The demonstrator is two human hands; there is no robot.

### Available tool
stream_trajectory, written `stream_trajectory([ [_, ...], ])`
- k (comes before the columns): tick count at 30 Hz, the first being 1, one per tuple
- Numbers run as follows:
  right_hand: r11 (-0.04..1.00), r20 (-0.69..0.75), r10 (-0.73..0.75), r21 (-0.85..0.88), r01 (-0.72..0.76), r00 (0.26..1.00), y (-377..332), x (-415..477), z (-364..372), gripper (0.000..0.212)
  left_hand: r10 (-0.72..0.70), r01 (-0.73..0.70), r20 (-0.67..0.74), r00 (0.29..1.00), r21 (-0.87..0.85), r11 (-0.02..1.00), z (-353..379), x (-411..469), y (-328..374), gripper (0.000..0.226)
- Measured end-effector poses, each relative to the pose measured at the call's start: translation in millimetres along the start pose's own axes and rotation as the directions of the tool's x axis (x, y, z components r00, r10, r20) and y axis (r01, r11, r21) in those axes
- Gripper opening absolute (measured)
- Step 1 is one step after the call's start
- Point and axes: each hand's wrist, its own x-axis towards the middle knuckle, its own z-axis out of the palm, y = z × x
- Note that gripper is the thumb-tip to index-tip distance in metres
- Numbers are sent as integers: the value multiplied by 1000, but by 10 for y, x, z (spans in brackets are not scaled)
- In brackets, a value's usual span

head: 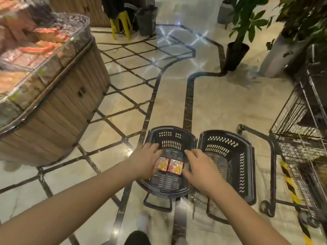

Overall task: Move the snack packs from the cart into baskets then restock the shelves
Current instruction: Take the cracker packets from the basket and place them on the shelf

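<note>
— How are the arms set?

— Both bare forearms reach forward and down, converging toward each other.

— The left hand [145,160]?

— Palm down, fingers spread loosely and curved, its inner edge toward the other hand.

— And the right hand [199,167]?

— Also palm down, fingers bent and apart, thumb tucked at the near side. Whether either hand grips anything cannot be told.

You're working under warm, fairly dim indoor light. The glossy floor [221,106] throws back star-shaped white glare at the far centre. Wide-angle bending curves the floor lines and stretches your forearms at the near edge. Motion blur smears the display stand [35,59] on the left, the plants [251,16] far right and the wire cart [304,138]; the near centre looks sharpest.
</note>
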Motion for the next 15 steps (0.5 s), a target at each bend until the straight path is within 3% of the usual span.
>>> stream_trajectory([
  [7,995,117,100,-3,-100,988,256,1042,296,65,58,-52,163,985,-38,998,304,1102,-592,81],
  [15,983,252,118,107,-149,960,495,2083,1013,60,101,-64,278,955,-139,988,1048,2251,-995,74],
])
